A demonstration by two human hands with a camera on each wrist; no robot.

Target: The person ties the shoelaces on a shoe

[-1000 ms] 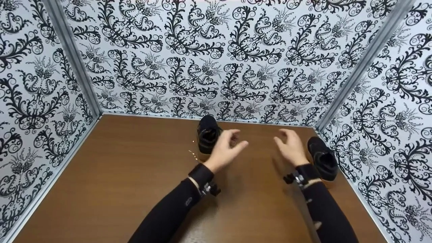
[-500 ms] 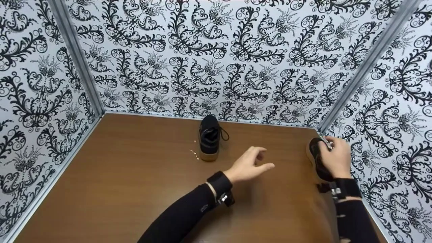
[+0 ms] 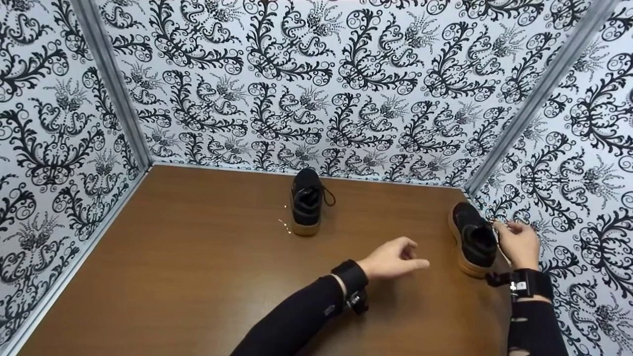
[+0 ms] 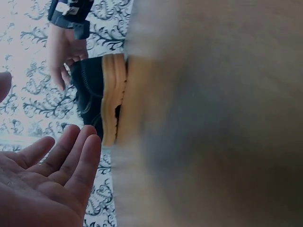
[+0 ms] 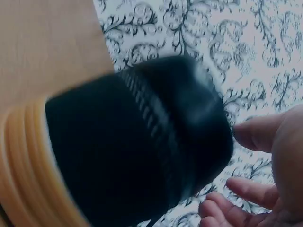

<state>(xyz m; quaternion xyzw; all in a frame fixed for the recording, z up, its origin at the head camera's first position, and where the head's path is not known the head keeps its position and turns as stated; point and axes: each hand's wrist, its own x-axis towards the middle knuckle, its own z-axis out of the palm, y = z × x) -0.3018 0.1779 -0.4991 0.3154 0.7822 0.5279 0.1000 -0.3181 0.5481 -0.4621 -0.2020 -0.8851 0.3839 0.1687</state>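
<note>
In the head view, my right hand (image 3: 519,244) is at the right side of a black sneaker (image 3: 477,242) with a tan gum sole, its fingertips close to the laces. The right wrist view has the sneaker's heel (image 5: 109,156) up close, with thumb and fingers (image 5: 258,135) spread apart beside the collar. My left hand (image 3: 393,259) hovers over the table, left of that shoe, holding nothing; its fingers (image 4: 78,165) are loosely bent in the left wrist view. A matching sneaker (image 3: 306,202) stands farther back near the middle, toe to the wall, one lace loop lying out to its right.
A brown wood-look table (image 3: 198,257) carries both shoes. White panels with black scrollwork (image 3: 306,89) enclose it at the back and sides, joined by grey corner posts (image 3: 534,99). The right sneaker stands close to the right panel.
My right hand has gone right, passed over the right sneaker and come to its outer side. My left hand has moved right and nearer, away from the middle sneaker. Both shoes stay put.
</note>
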